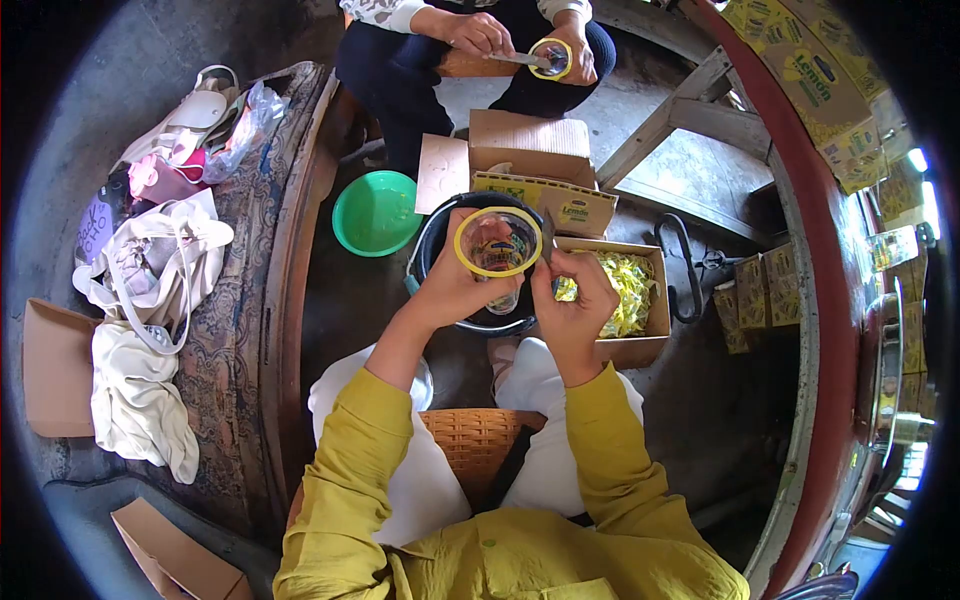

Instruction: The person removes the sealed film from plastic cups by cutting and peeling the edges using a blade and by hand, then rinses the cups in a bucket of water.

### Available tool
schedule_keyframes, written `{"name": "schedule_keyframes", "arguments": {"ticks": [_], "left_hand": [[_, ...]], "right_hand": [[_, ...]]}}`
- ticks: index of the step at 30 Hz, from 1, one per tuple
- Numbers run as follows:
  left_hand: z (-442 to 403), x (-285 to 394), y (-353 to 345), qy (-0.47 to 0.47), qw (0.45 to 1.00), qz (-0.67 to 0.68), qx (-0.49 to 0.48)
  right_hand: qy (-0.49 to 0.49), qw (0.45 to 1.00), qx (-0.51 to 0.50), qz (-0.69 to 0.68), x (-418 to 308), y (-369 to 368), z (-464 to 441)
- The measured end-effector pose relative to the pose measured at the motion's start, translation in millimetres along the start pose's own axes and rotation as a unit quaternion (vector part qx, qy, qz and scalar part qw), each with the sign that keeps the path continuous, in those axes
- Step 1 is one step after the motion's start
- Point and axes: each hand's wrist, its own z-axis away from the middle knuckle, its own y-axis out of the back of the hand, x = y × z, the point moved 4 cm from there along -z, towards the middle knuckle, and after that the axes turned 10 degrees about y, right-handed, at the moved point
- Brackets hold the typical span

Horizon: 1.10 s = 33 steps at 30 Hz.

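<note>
The yellow-rimmed clear cup (499, 243) is held above the dark bucket (513, 326), its open mouth turned up towards the head camera. It is gripped by the left hand (452, 290), the fingers partly closed around its side and the yellow rim left largely exposed. A thin flat blade (547, 238) is pinched between the thumb and bent fingers of the right hand (584, 298), close beside the right side of the rim; whether the two touch cannot be told.

The cup appears light and thin-walled, probably plastic, though glass cannot be ruled out. If plastic, the wall would likely flex under a hard squeeze; if wet, it could slip. The safest hold is judged to be low around the body, with even, gentle pressure and the fingers kept clear of the blade. The blade seems stiff and is best taken well back from its tip.

The green basin (375, 214) lies to the left of the bucket, and the open cardboard box (636, 351) of yellow scraps (626, 290) to its right.
</note>
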Motion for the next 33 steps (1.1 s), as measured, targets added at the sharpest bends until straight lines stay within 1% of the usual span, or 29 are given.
{"name": "schedule_keyframes", "arguments": {"ticks": [2,5,8,9,12,14,17,18,21,33], "left_hand": [[1,3,0,0.010,1.000,0.001,-0.007],[1,2,-2,-0.018,0.997,-0.069,-0.026],[5,6,-6,0.020,0.996,-0.074,-0.047],[5,6,-6,0.019,0.997,-0.064,-0.044],[3,4,-5,0.012,0.999,-0.027,-0.033],[0,5,-4,0.005,1.000,0.004,-0.024],[-1,6,-3,-0.021,1.000,-0.008,-0.003],[0,5,-4,-0.013,1.000,-0.002,0.006],[0,2,-6,-0.036,0.999,0.021,0.010],[0,2,-5,-0.053,0.996,-0.064,0.017]], "right_hand": [[0.004,1.000,-0.002,0.013,1,0,0],[0.005,1.000,-0.005,0.021,1,1,-3],[0.004,1.000,-0.016,0.008,6,2,-6],[0.004,1.000,-0.021,0.000,7,3,-5],[-0.048,0.999,0.007,-0.023,12,5,-1],[-0.037,0.999,0.012,-0.017,12,6,0],[-0.015,1.000,0.009,0.001,5,6,-2],[-0.008,1.000,0.006,0.008,2,5,-2],[0.003,1.000,0.010,0.009,1,3,0],[0.008,1.000,-0.012,0.028,4,1,-1]]}}
